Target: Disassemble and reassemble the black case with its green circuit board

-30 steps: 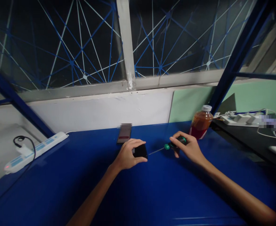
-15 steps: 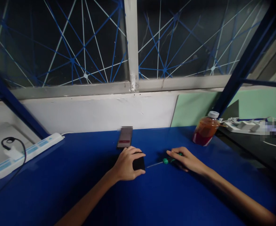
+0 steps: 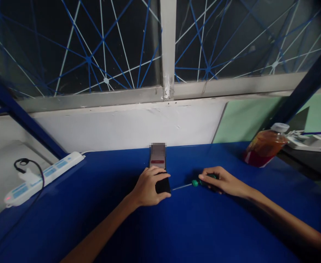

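My left hand (image 3: 150,187) is closed round a small black box-shaped object (image 3: 163,185), thumb on its near side and fingers over its far side. What kind of object it is I cannot make out. My right hand (image 3: 223,181) grips the green and black handle of a screwdriver (image 3: 195,183). The thin metal shaft points left, and its tip is close to the right side of the black object; whether they touch I cannot tell. Just beyond my left hand is a phone (image 3: 158,156) with its screen lit, partly covered by my fingers.
A white power strip (image 3: 48,175) with a plug and a black cable lies at the left on the blue table (image 3: 193,230). Toward the back right stands a bottle of reddish-orange drink (image 3: 266,146). Behind the table are a white wall (image 3: 127,128) and windows.
The view has swung slightly to the left, so things appear shifted right. Both hands keep their grips, and the screwdriver still points at the black object.
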Demonstrator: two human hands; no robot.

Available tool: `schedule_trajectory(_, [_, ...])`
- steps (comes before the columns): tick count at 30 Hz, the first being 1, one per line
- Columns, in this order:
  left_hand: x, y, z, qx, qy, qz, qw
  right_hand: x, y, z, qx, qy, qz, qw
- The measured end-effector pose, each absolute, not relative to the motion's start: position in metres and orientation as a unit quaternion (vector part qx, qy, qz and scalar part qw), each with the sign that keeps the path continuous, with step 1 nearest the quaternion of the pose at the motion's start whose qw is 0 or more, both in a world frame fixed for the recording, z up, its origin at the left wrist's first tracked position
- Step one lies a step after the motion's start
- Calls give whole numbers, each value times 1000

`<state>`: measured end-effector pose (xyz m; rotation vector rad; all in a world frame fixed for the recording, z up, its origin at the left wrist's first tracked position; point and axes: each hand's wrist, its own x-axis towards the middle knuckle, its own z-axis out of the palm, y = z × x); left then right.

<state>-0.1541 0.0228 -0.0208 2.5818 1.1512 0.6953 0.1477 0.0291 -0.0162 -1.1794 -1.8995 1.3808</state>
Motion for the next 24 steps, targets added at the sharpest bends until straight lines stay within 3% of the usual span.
schedule_trajectory(3, [-163,22,-21,882,392,235,117,136,28,-12,-435,-712,469,289])
schedule_trajectory(9, [-174,23,-26,880,396,240,108,135,29,-23,-412,-678,557,246])
schedule_trajectory(17, [-173,23,-28,884,389,249,81,137,22,-27,-419,-801,353,243])
schedule_trajectory(24, [-172,21,-27,885,386,249,79,140,20,-34,-429,-785,370,251])
